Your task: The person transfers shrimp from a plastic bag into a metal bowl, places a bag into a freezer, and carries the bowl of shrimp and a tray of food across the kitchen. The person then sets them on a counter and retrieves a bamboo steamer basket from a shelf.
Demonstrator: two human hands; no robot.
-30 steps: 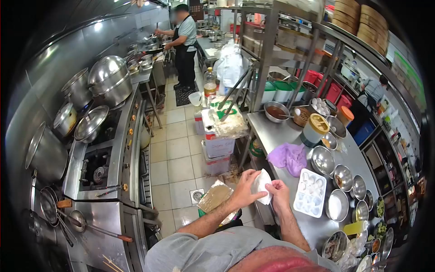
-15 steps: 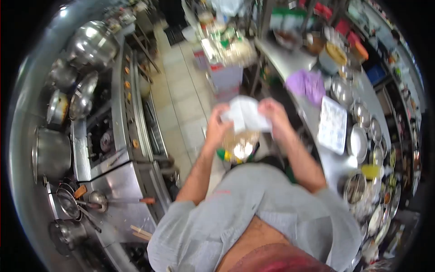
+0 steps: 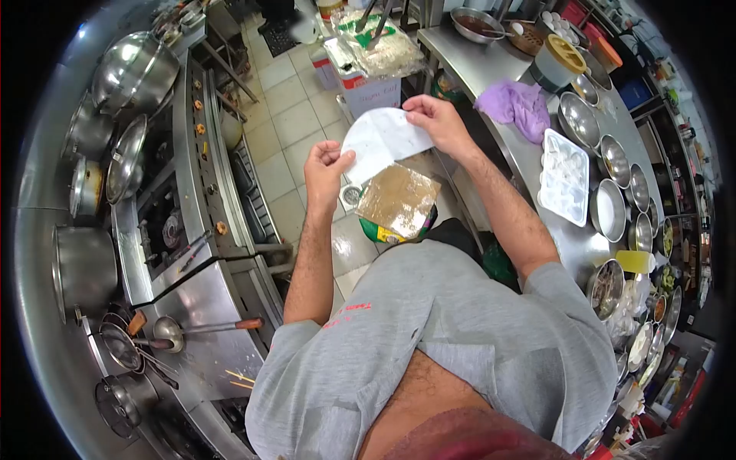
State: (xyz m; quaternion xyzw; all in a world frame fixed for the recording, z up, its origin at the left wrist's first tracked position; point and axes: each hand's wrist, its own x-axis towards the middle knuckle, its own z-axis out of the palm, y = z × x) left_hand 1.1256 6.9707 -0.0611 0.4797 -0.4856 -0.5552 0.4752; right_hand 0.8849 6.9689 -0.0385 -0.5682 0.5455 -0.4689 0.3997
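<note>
A thin white sheet with a rounded edge is spread between my two hands, in front of my body. My left hand pinches its left edge between thumb and fingers. On the upper right edge, my right hand grips it the same way. Just below the sheet lies a brown, shiny wrapped slab, on top of a green and yellow package. A purple cloth lies on the steel counter to the right of my right hand.
The steel counter bears a white compartment tray, several metal bowls and a lidded tub. Stoves with a steel pot and a ladle line the left. A box stands ahead on the tiled floor.
The white sheet, folded and bunched in my hands before, is now opened out wide. My hands have moved apart and away from the counter. The view has tilted down.
</note>
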